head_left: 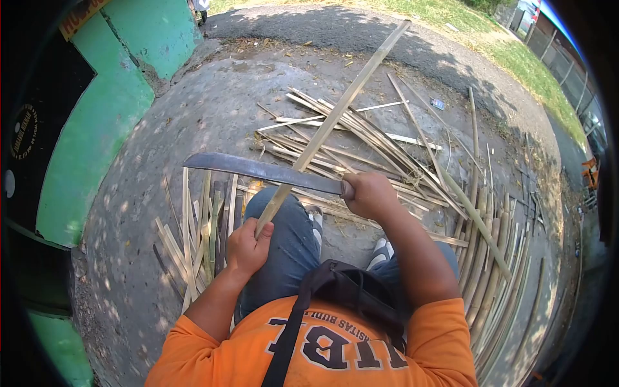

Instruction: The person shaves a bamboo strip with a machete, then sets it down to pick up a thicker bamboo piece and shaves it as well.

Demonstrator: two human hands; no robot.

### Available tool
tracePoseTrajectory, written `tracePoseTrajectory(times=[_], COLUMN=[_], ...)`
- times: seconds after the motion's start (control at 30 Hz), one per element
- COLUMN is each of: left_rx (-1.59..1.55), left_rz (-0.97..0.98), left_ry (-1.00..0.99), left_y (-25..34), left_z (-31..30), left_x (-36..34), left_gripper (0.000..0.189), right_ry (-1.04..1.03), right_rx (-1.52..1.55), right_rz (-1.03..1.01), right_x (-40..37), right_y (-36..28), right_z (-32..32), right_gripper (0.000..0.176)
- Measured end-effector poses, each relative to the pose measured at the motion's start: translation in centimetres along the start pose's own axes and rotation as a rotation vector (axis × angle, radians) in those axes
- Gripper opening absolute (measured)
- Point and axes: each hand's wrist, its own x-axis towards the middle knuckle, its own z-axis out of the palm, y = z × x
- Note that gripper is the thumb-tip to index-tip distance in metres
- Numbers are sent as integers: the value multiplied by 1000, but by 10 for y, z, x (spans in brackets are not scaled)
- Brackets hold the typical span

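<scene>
My left hand is closed round the lower end of a long bamboo strip, which slants up and away to the right. In my right hand is the handle of a machete, its broad dark blade pointing left. The blade lies across the bamboo strip, a little above my left hand, and overlaps it in this view. Beneath the far part of the strip, a loose pile of split bamboo strips covers the ground in front of my knees.
More bamboo strips lie to my left. Bamboo poles are laid out on my right. A green wall borders the left side, and a paved road runs across the back. A black bag rests at my waist.
</scene>
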Motion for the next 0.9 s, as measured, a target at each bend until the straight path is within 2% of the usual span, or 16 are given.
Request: tracePoseTrajectory(times=[0.1,0.27,0.37,0.6,0.7,0.73,0.83,0.9], left_rx=[-1,14,11,-26,-3,10,24,14], left_rz=[0,13,-7,-50,-45,-46,-33,-45], left_ry=[-1,9,6,-13,-26,-30,-43,-32], left_y=[0,1,0,2,7,7,3,4], left_z=[1,0,0,-1,-3,-4,-4,-4], left_x=[0,0,-1,2,3,3,2,1], left_gripper=[49,50,50,51,51,51,51,52], right_ry=[14,-98,-29,44,-63,-42,-99,-38], right_rx=[52,-71,-66,88,31,19,-58,-38], right_rz=[-73,38,109,64,-31,-45,55,89], right_x=[-3,5,7,0,2,3,9,10], right_y=[-8,1,19,-1,-8,-8,8,19], right_z=[7,-6,1,2,6,2,0,2], right_gripper=[10,11,12,10,9,9,10,10])
